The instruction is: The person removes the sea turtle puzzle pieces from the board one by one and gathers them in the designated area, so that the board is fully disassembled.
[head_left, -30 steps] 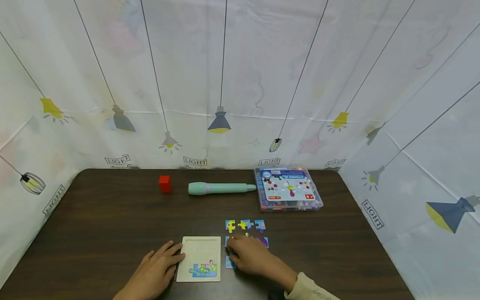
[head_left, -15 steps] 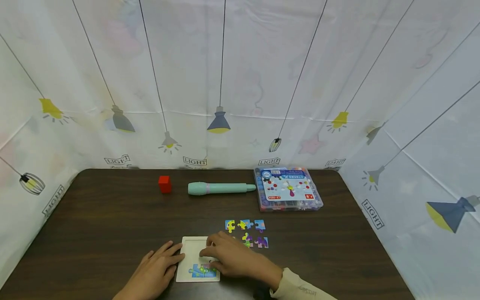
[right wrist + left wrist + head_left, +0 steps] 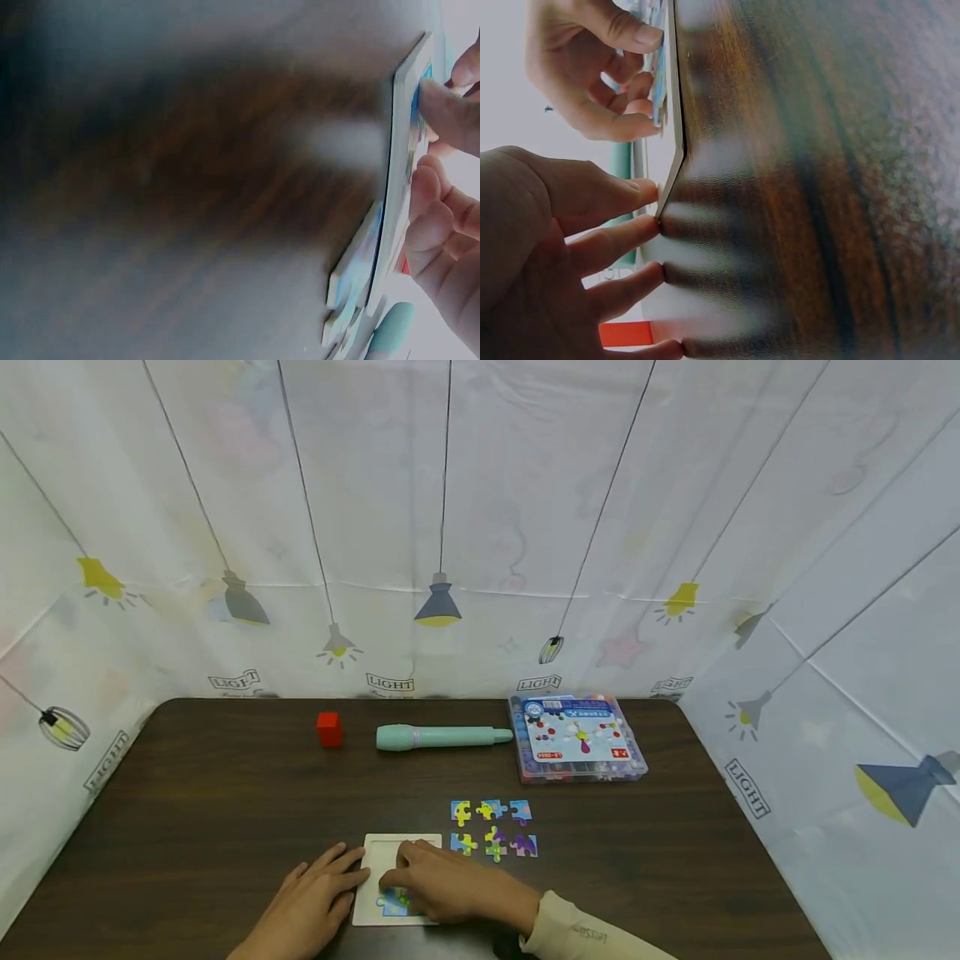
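Note:
A pale wooden puzzle board [image 3: 378, 860] lies near the front of the table, with joined blue jigsaw pieces [image 3: 393, 907] at its lower part, some covered by the right hand. My left hand [image 3: 309, 897] rests beside it, fingers extended, thumb and index touching the board's left edge. Over the board, my right hand [image 3: 450, 883] pinches a bluish puzzle piece [image 3: 658, 88] between thumb and fingers, best seen in the left wrist view. Whether that piece lies flat in the board cannot be told.
Several loose jigsaw pieces [image 3: 495, 843] lie in two rows to the right of the board. Farther back are a red cube [image 3: 330, 729], a mint-green microphone-shaped object [image 3: 442, 737] and a clear plastic case [image 3: 581, 739] with a printed label. A printed curtain hangs behind.
My right hand has picked a blue puzzle piece from the right of the board and carried it left, over the board's lower part. The left hand has stayed put.

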`<state>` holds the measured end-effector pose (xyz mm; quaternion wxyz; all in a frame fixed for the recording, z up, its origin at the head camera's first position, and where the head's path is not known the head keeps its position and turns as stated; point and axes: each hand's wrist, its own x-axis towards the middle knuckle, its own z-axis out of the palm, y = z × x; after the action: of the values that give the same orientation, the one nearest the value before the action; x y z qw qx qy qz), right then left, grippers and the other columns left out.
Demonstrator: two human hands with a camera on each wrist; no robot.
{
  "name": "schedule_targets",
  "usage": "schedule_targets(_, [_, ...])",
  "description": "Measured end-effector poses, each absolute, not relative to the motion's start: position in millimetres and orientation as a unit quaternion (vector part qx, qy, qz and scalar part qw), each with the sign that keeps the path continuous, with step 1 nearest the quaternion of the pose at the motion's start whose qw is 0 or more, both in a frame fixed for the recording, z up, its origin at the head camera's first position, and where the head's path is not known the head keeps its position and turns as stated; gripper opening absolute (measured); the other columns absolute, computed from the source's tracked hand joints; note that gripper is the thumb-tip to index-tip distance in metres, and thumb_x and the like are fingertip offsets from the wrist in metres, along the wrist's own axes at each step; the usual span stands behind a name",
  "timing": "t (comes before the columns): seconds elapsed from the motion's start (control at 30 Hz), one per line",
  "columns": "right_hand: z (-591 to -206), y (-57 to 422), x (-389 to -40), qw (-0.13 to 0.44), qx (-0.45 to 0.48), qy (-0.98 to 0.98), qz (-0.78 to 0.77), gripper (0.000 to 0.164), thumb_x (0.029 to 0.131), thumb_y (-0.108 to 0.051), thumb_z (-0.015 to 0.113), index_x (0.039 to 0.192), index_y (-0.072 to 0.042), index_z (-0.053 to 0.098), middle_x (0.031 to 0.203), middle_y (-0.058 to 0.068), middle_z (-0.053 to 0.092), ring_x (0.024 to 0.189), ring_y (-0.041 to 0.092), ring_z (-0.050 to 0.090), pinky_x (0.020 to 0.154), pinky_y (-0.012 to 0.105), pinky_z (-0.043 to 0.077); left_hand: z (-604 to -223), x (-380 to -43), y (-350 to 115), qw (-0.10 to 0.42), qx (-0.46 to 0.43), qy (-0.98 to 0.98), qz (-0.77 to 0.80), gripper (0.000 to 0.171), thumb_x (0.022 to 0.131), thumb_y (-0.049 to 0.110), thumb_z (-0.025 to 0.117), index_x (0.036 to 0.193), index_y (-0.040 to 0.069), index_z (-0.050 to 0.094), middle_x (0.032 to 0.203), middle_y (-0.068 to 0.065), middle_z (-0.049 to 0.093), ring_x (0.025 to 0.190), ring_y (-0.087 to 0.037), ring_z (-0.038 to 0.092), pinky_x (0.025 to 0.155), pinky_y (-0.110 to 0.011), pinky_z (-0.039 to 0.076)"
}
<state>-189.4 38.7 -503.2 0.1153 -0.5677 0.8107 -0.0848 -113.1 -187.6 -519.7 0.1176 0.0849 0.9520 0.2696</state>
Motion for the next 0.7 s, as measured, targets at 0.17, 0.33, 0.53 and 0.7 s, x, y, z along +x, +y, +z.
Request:
schedule_targets(0.17, [-505, 38, -185, 0.112, -0.553, 0.819, -0.106, 0.040, 0.094, -0.008, 0.073, 0.128, -0.026, 0.065, 0.108, -0.007, 0.058, 0.088, 0.001, 0.052, 0.076, 0.011, 0.042, -519, -113, -187, 0.120, 0.088, 0.952, 0.269, 0.033, 0.094, 0.012, 0.074, 0.127, 0.011, 0.074, 0.151, -0.006, 0.054, 0.146, -0.037, 0.037, 0.105, -0.079, 0.026])
schedule_targets(0.33, [-510, 37, -178, 0.085, -0.549, 0.821, -0.129, 0.033, 0.096, -0.006, 0.068, 0.122, -0.026, 0.065, 0.107, -0.007, 0.061, 0.090, 0.001, 0.056, 0.072, 0.010, 0.043, -519, -113, -188, 0.115, 0.093, 0.952, 0.269, 0.033, 0.094, 0.013, 0.074, 0.127, 0.011, 0.073, 0.151, -0.005, 0.053, 0.147, -0.036, 0.037, 0.105, -0.079, 0.025])
schedule_targets(0.53, [-512, 38, -175, 0.060, -0.558, 0.815, -0.141, 0.024, 0.098, -0.010, 0.068, 0.116, -0.025, 0.065, 0.102, -0.007, 0.063, 0.084, -0.001, 0.055, 0.066, 0.009, 0.040, -519, -112, -188, 0.113, 0.094, 0.950, 0.274, 0.033, 0.094, 0.012, 0.073, 0.127, 0.010, 0.073, 0.151, -0.006, 0.053, 0.147, -0.037, 0.037, 0.105, -0.079, 0.024])
schedule_targets(0.7, [-505, 42, -182, 0.100, -0.586, 0.780, -0.193, 0.017, 0.099, -0.006, 0.066, 0.110, -0.019, 0.065, 0.094, -0.007, 0.061, 0.075, -0.004, 0.046, 0.065, 0.006, 0.035, -519, -112, -188, 0.113, 0.093, 0.951, 0.272, 0.033, 0.095, 0.012, 0.073, 0.127, 0.011, 0.074, 0.151, -0.005, 0.053, 0.147, -0.036, 0.037, 0.106, -0.079, 0.025])
